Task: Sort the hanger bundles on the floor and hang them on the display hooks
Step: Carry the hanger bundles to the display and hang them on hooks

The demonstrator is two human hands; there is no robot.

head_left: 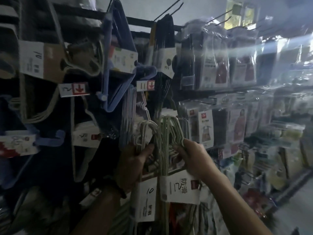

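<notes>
Left hand: fingers curled round the wire necks of the pale hanger bundle tagged 10, clamped on it. Dark band on that wrist.

Right hand: fingers closed on the necks of the second pale bundle. Its white card sleeve with handwriting sits just under the hand.

The two bundles touch side by side, both upright with hook ends up, held in front of the lower middle of the display rack. The hook ends overlap stock already on the rack. Can't tell if either is on a peg, the frame is dark and motion-blurred.

On the rack behind:
- Pale pink-white hanger bundle, just above and left of the held hooks.
- Blue hanger bundle, tilted, upper middle.
- Dark hanger bundle, beside the blue one toward the rack's middle, hanging near the top edge.
- Red-arrow tag below the beige bundle by the left edge.
- Second red-arrow tag between the blue and dark bundles.
- Right half of the rack: rows of clear-bagged packs, heavy glare, contents unreadable.
- Bare pegs stick out along the top edge.
</notes>
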